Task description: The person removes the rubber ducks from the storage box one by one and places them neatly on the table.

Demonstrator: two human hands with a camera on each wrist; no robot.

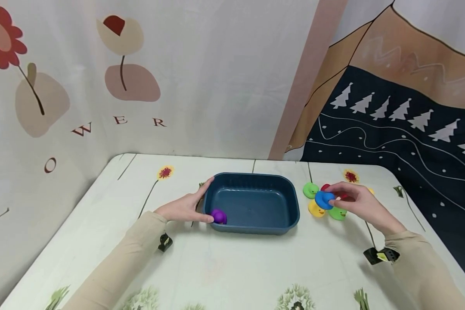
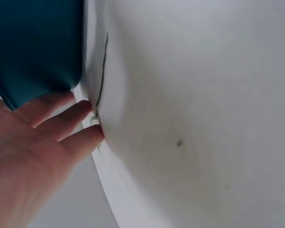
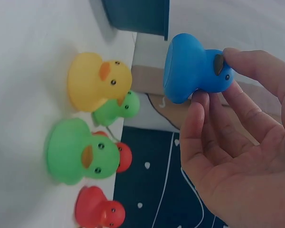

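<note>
A dark blue plastic basin (image 1: 255, 211) sits in the middle of the table, with a purple toy duck (image 1: 218, 216) in its front left corner. My left hand (image 1: 184, 209) rests along the basin's left side, its fingers fairly straight at the wall and the thumb near the front corner. In the left wrist view the thumb is hidden. My right hand (image 1: 360, 204) pinches a blue rubber duck (image 3: 190, 69) by its head, raised above the other ducks to the right of the basin. The blue duck is tilted sideways in the right wrist view.
Beneath and around my right hand stand a yellow duck (image 3: 95, 83), a green duck (image 3: 78, 152), another green duck (image 1: 311, 190) and red ducks (image 3: 97, 209). A flower-printed cloth (image 1: 232, 267) covers the table. Patterned curtains (image 1: 217, 86) hang behind it.
</note>
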